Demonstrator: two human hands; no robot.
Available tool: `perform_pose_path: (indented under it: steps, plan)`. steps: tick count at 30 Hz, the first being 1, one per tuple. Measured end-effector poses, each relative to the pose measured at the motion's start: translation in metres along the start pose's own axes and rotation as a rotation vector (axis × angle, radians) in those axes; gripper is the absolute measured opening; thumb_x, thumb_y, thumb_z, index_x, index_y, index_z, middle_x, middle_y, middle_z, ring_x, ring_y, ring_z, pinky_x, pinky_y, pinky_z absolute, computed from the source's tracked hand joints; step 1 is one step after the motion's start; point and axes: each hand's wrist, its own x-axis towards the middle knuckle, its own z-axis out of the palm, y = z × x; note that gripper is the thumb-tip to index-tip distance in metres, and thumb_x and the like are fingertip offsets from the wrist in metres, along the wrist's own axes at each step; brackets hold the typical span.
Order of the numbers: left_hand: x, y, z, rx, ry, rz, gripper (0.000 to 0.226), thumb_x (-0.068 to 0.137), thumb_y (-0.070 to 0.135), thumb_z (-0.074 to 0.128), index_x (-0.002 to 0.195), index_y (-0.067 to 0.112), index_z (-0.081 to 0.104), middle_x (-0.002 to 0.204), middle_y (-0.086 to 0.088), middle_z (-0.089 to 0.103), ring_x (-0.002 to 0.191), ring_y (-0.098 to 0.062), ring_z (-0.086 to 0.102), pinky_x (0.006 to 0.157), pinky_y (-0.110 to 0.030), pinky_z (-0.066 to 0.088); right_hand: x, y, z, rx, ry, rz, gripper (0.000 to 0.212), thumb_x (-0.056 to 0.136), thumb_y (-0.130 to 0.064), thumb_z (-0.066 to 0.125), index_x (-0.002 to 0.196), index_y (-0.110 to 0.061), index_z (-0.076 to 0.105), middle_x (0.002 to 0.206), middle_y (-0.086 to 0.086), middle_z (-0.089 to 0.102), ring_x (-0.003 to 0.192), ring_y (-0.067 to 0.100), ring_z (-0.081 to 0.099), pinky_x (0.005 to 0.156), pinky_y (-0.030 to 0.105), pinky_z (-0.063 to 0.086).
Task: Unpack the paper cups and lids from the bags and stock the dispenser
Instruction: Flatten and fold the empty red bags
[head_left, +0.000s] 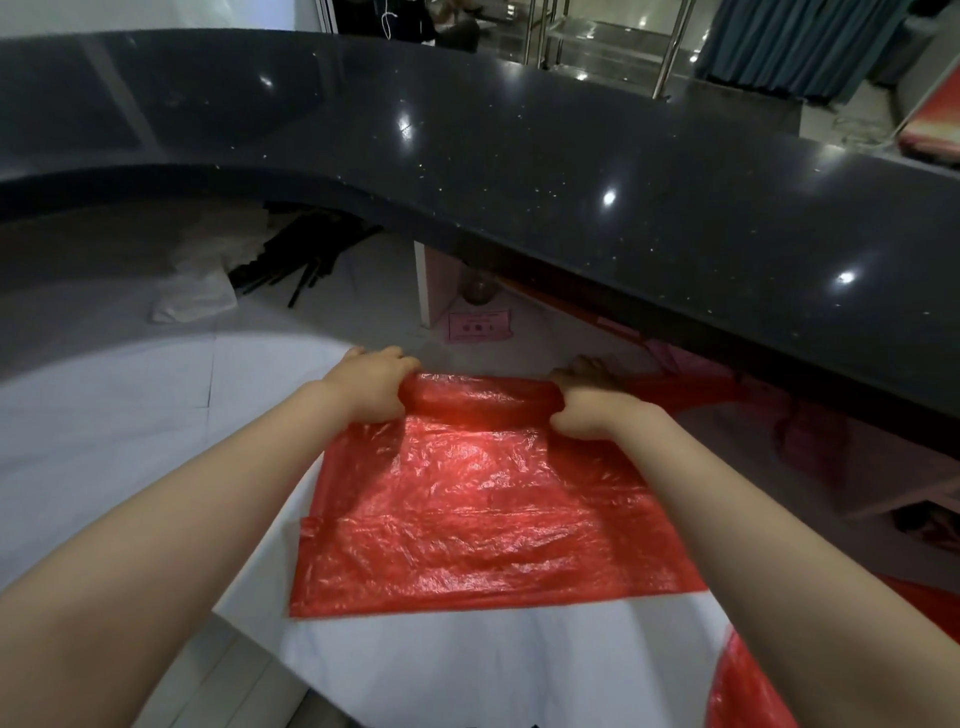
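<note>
A crinkled, translucent red plastic bag (483, 514) lay flattened on a white tabletop (104, 415) in the lower middle of the frame. Its far edge had been rolled into a tight tube running left to right just above centre, and both hands were on that roll.

The left hand (371, 384) gripped the left end of the roll, fingers curled over the top and down around the plastic, forearm reaching in from the lower left corner. The right hand (589, 402) gripped the right end in the same way, knuckles up and fingers wrapped round the tube, forearm coming in from the lower right. Between the two hands the rolled plastic was stretched straight. The unrolled part of the bag spread toward the bottom of the frame, its near edge straight across the white surface, a small folded tab sticking out at its left side.

A curved black speckled stone counter ledge (519, 171) swept across the upper half of the frame, overhanging the far part of the white surface. In the shadow beneath it, upper left of centre, lay a bundle of black straws (291, 260) beside a crumpled white bag (200, 291). A pink printed card (479, 325) lay just above the hands. More red plastic (748, 686) showed at the lower right corner, and another red piece (675, 389) ran off to the right of the right hand under the ledge.
</note>
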Motion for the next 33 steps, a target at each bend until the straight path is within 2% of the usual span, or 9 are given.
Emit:
perform_pose_path:
  steps: [5,8,10,13,15,17,21,29,33]
  plan:
    - [-0.012,0.008,-0.011,0.076,0.241,0.033,0.028,0.083,0.021,0.06,0.111,0.022,0.058,0.097,0.003,0.045,0.093,-0.029,0.058,0.072,-0.032,0.03,-0.014,0.005,-0.011,0.186,-0.05,0.037,0.08,0.08,-0.026,0.064,0.149,-0.03,0.024,0.126,0.01,0.055,0.109,0.03,0.058,0.088,0.036,0.053]
    - [-0.022,0.009,-0.014,0.124,0.411,0.042,0.026,0.078,0.019,0.065,0.104,0.017,0.061,0.094,-0.003,0.055,0.086,-0.031,0.059,0.066,-0.033,0.031,-0.023,0.006,-0.015,0.187,0.043,-0.013,0.075,0.083,-0.024,0.063,0.15,-0.029,0.03,0.138,0.008,0.053,0.119,0.028,0.056,0.096,0.035,0.05]
    - [-0.026,0.005,-0.006,0.163,0.524,0.087,0.025,0.069,0.011,0.071,0.092,0.012,0.061,0.083,-0.006,0.056,0.074,-0.033,0.056,0.059,-0.035,0.034,-0.029,0.004,-0.015,0.141,0.157,-0.05,0.058,0.085,-0.023,0.062,0.14,-0.023,0.046,0.136,0.007,0.056,0.121,0.028,0.056,0.098,0.036,0.048]
    - [-0.037,0.004,0.005,0.159,0.693,0.085,0.023,0.067,0.005,0.07,0.086,0.009,0.057,0.08,-0.007,0.053,0.071,-0.031,0.049,0.056,-0.036,0.034,-0.048,-0.005,-0.01,-0.09,0.497,-0.052,0.031,0.083,-0.019,0.066,0.111,-0.012,0.056,0.11,0.01,0.061,0.099,0.035,0.062,0.074,0.039,0.05]
    - [-0.045,0.005,0.015,0.126,0.777,0.072,0.02,0.073,0.005,0.067,0.09,0.009,0.057,0.084,-0.007,0.054,0.076,-0.03,0.049,0.061,-0.039,0.039,-0.06,-0.01,0.0,-0.221,0.677,-0.075,0.032,0.074,-0.017,0.073,0.101,-0.011,0.057,0.096,0.01,0.059,0.084,0.035,0.06,0.065,0.041,0.047]
    - [-0.056,0.007,0.029,0.071,0.81,0.069,0.017,0.077,0.004,0.063,0.093,0.01,0.059,0.091,-0.006,0.058,0.083,-0.031,0.051,0.067,-0.04,0.04,-0.072,-0.012,0.015,-0.212,0.738,-0.15,0.035,0.073,-0.022,0.071,0.103,-0.012,0.057,0.098,0.009,0.057,0.086,0.033,0.057,0.073,0.043,0.045]
    - [-0.091,0.024,0.064,-0.021,0.772,0.086,0.022,0.08,0.015,0.058,0.101,0.013,0.064,0.102,-0.005,0.062,0.094,-0.03,0.056,0.08,-0.04,0.04,-0.101,-0.013,0.057,-0.112,0.726,-0.274,0.047,0.069,-0.026,0.063,0.112,-0.009,0.061,0.111,0.011,0.059,0.1,0.032,0.056,0.093,0.044,0.043]
    - [-0.144,0.051,0.126,-0.109,0.469,0.133,0.093,0.072,0.083,0.054,0.14,0.02,0.049,0.135,-0.001,0.05,0.125,-0.022,0.046,0.113,-0.051,0.025,-0.12,0.002,0.133,0.019,0.738,-0.302,0.034,0.072,-0.015,0.059,0.106,-0.01,0.056,0.113,0.012,0.061,0.098,0.032,0.059,0.091,0.04,0.041]
    - [-0.145,0.05,0.125,-0.059,0.347,0.145,0.111,0.065,0.093,0.049,0.152,0.025,0.034,0.149,0.001,0.04,0.135,-0.023,0.04,0.116,-0.05,0.02,-0.119,0.006,0.13,0.014,0.676,-0.244,0.034,0.073,-0.021,0.053,0.104,-0.009,0.061,0.114,0.012,0.062,0.101,0.033,0.06,0.089,0.04,0.042]
